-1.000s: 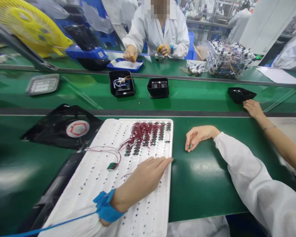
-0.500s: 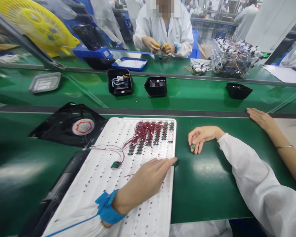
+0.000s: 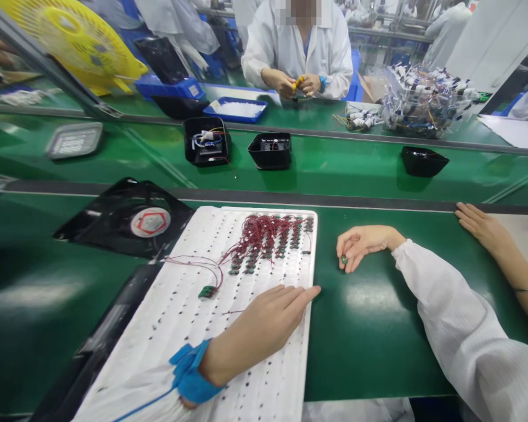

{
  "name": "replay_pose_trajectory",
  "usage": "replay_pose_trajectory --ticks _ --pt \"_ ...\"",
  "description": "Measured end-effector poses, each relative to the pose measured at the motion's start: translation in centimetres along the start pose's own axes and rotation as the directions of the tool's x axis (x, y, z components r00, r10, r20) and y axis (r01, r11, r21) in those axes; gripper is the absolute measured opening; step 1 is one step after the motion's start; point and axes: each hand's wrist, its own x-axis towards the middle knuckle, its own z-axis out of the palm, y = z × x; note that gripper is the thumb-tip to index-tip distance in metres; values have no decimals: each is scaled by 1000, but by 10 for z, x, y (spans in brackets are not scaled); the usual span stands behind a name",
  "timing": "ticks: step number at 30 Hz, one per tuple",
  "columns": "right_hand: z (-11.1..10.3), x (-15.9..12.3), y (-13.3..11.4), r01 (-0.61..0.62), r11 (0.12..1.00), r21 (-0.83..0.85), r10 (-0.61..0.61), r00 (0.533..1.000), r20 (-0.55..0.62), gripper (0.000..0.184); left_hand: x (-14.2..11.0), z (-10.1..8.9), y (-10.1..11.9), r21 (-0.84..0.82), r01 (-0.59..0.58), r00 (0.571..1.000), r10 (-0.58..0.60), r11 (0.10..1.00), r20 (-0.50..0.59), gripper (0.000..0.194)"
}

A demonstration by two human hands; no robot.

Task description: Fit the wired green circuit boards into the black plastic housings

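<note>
A white foam tray [image 3: 167,351] with rows of small dark holes lies in front of me. My left hand [image 3: 275,319], with a blue wrist strap, is over its right side, fingers stretched toward the edge. Its thumb and underside are hidden, and a thin dark red wire [image 3: 232,312] runs out of sight behind it. On the tray's far part are several small green circuit boards [image 3: 249,266] with tangled dark red wires [image 3: 261,234]. Another green board [image 3: 207,291] lies apart. Right of the tray, my right hand [image 3: 363,246] pinches a small green part [image 3: 344,259].
A co-worker's bare forearm [image 3: 493,234] rests at the right. A black shell [image 3: 118,220] lies left of the tray. Beyond the dark rail are black boxes [image 3: 270,151], a grey tray [image 3: 74,140], and a person [image 3: 299,58] working opposite. A yellow fan [image 3: 70,41] stands far left.
The view has shifted slightly. My hands keep nearly the same places and poses. The co-worker's hand at right appears a little farther right, and the person opposite has brought their hands closer together.
</note>
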Motion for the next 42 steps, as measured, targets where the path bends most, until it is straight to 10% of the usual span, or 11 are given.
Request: replay_pose_trajectory --ticks 42 --pt "21 -8 -19 -54 998 -20 51 991 -126 20 1 -7 -1 76 -87 995 82 993 61 41"
